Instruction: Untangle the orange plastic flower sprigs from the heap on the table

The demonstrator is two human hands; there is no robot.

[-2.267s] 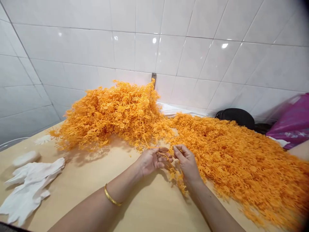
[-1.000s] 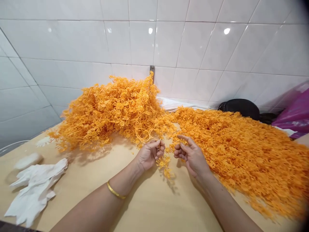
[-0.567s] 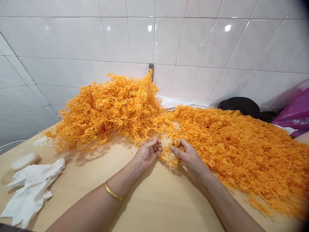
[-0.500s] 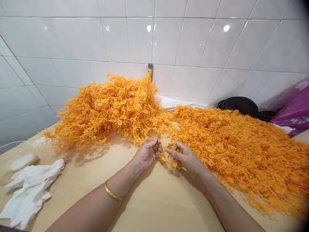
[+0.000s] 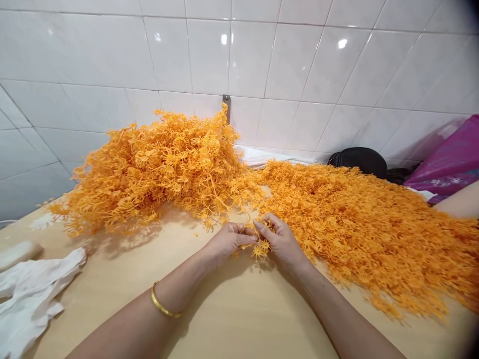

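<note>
Orange plastic sprig strand (image 5: 261, 248) sits just above the tan tabletop (image 5: 112, 319), pinched between left hand (image 5: 229, 240) and right hand (image 5: 280, 240), both nearly closed on it; heaped orange tangle (image 5: 160, 169) and spread orange mass (image 5: 359, 224) lie just beyond.

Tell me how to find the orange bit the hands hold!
On the pale wooden table, a tall orange heap and a flat one meet. In front, the left hand and right hand hold a small tuft, the only orange bit in fingers.
</note>
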